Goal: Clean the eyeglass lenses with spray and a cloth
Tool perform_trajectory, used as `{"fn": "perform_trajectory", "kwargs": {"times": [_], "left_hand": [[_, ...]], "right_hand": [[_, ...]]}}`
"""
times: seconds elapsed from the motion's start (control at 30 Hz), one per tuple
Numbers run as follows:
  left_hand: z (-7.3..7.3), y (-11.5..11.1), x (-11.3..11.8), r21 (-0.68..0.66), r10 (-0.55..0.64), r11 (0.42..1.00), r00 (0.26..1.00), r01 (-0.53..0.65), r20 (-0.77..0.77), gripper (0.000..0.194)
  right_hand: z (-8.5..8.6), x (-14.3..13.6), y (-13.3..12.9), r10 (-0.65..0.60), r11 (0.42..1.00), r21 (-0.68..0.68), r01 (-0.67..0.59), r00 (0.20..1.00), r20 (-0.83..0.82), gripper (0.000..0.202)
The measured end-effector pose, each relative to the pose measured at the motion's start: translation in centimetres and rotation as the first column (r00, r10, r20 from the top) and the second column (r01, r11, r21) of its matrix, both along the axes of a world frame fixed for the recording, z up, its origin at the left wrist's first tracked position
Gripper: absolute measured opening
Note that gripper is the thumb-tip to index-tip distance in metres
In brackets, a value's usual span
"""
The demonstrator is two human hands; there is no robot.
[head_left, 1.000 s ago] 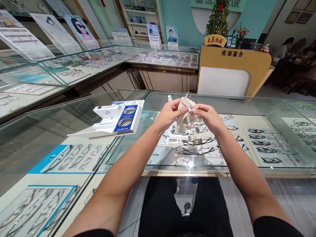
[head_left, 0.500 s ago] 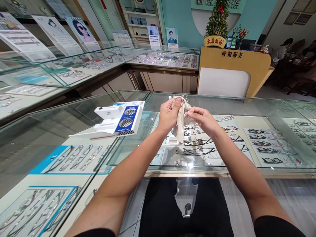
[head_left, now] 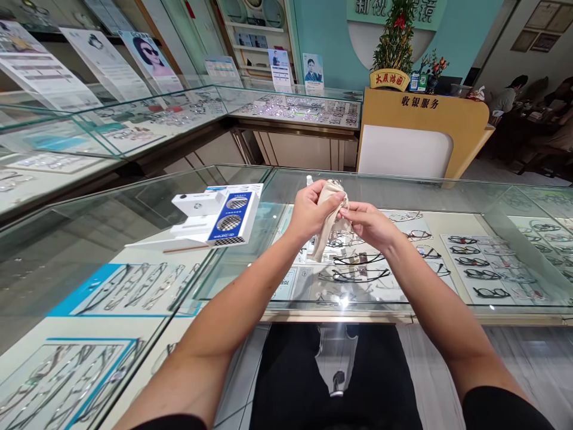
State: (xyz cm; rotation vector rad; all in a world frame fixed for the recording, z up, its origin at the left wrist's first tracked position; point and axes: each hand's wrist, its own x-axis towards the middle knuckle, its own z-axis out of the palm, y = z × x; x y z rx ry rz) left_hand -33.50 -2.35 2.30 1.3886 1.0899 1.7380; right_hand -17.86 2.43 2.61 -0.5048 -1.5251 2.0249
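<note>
My left hand (head_left: 312, 209) is closed on a beige cloth (head_left: 326, 230), its thumb pressed over the upper folds while one end hangs down. My right hand (head_left: 369, 222) pinches at the cloth's right side with thumb and forefinger. Something thin and clear shows under those fingertips, too small to make out. Both hands are held above the glass counter (head_left: 403, 313). A small white tip (head_left: 309, 179) shows just behind my left hand; the rest of it is hidden.
An opened blue and white box (head_left: 233, 218) lies on the glass to the left. Under the glass are rows of eyeglasses (head_left: 490, 292). More glass display cases (head_left: 295, 110) run along the left and back. A yellow cashier desk (head_left: 425, 131) with a plant stands behind. People sit at far right.
My left thumb has moved right and down over the cloth, folding it over. My right hand has shifted slightly down, and its fingers are closer to the left hand.
</note>
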Motion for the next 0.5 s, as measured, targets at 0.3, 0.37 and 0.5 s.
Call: {"fn": "perform_trajectory", "kwargs": {"times": [0.3,0.37,0.5], "left_hand": [[0.3,0.4,-0.7,0.007,-0.098,0.995,0.995,0.098,-0.018,0.057],[0.2,0.5,-0.9,0.000,-0.133,0.991,0.991,0.133,-0.020,0.057],[0.0,0.4,-0.5,0.013,-0.069,0.998,0.998,0.069,-0.004,0.061]], "right_hand": [[0.3,0.3,0.6,-0.080,0.997,0.005,0.081,0.994,-0.069,0.033],[0.5,0.4,0.7,-0.081,0.997,-0.011,0.080,0.994,-0.077,0.032],[0.3,0.2,0.3,-0.026,0.997,-0.069,0.021,0.997,-0.073,0.038]]}}
